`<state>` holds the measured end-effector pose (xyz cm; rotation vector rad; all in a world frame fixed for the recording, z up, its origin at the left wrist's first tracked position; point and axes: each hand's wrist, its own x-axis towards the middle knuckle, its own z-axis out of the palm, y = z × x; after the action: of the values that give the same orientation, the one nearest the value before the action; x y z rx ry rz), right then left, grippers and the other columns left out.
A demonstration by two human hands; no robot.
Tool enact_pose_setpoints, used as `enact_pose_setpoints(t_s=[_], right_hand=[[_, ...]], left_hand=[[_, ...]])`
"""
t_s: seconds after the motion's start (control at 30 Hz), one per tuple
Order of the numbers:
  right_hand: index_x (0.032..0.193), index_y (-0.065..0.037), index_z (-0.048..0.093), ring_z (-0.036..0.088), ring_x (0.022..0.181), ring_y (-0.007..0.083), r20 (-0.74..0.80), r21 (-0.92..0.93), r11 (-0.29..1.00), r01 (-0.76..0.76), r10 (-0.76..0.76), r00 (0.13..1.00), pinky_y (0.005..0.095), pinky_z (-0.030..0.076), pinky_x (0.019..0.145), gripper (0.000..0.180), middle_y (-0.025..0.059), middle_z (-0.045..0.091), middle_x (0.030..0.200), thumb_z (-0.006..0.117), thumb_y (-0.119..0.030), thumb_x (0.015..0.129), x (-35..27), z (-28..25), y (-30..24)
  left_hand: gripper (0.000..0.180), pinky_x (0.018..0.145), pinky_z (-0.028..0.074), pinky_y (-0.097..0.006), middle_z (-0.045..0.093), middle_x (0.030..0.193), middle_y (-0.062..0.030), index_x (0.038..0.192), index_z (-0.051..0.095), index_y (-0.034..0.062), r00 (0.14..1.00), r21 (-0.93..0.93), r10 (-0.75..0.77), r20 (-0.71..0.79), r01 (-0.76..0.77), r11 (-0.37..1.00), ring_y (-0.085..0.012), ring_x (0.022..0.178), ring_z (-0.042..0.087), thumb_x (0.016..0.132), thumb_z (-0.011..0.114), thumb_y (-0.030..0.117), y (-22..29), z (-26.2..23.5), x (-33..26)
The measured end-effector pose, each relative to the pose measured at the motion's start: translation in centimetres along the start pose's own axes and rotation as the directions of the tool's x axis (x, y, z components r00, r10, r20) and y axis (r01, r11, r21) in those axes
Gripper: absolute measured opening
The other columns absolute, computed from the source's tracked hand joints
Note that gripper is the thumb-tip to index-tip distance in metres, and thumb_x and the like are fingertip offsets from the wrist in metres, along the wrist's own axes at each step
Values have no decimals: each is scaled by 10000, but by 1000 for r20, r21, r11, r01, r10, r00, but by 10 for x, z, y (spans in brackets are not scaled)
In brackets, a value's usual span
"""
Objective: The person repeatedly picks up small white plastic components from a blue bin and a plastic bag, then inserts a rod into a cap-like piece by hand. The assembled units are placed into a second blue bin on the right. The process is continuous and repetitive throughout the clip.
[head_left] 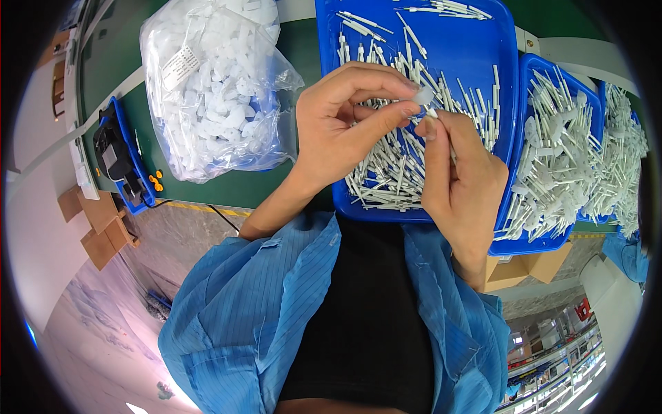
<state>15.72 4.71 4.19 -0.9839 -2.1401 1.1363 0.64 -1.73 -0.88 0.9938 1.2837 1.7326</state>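
Over the large blue tray (509, 41), both my hands meet, fingertips almost touching. Between thumb and forefinger, my left hand (345, 117) pinches a small translucent white plastic piece (423, 96). My right hand (465, 165) is closed on a thin white stick-like part (432, 112), whose tip reaches the plastic piece. Whether the two are joined, I cannot tell; most of the stick is hidden by my fingers. Many loose white sticks (393, 172) with thin metal-looking ends lie in the tray beneath.
Left of the tray, a clear bag (214, 103) full of translucent white pieces rests on the green table (186, 192). A second blue tray (517, 231) at right holds sticks with white pieces on them, with more beyond. A narrow blue bin (141, 183) with a black device stands far left, beside orange bits (157, 181).
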Motion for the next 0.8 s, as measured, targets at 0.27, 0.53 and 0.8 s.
enact_pose_setpoints(t_s=[0.27, 0.53, 0.8], right_hand=[[987, -22, 612, 663, 543, 183, 243, 421, 880, -218, 122, 962, 304, 455, 472, 63, 91, 666, 710, 579, -75, 984, 0, -3, 9], [974, 6, 613, 661, 532, 190, -110, 15, 989, 144, -142, 984, 299, 480, 464, 73, 87, 654, 701, 631, -60, 949, -10, 13, 7], [968, -8, 622, 642, 512, 203, -54, 120, 981, 153, -147, 988, 299, 473, 456, 68, 93, 650, 697, 658, -43, 921, -12, 9, -4]], left_hand=[[255, 844, 613, -301, 605, 1091, -142, 1069, 619, -48, 993, -103, 19, 119, -7, 995, -199, 980, 667, 833, 651, -141, 2, -7, 4], [219, 771, 581, -288, 657, 1036, -169, 1000, 658, -23, 953, 115, 221, 209, -248, 962, -199, 913, 675, 802, 695, -110, 5, -12, 11], [190, 763, 575, -297, 704, 969, -153, 950, 681, -46, 965, -123, 253, 61, -245, 962, -230, 880, 713, 773, 743, -72, 1, -1, 2]])
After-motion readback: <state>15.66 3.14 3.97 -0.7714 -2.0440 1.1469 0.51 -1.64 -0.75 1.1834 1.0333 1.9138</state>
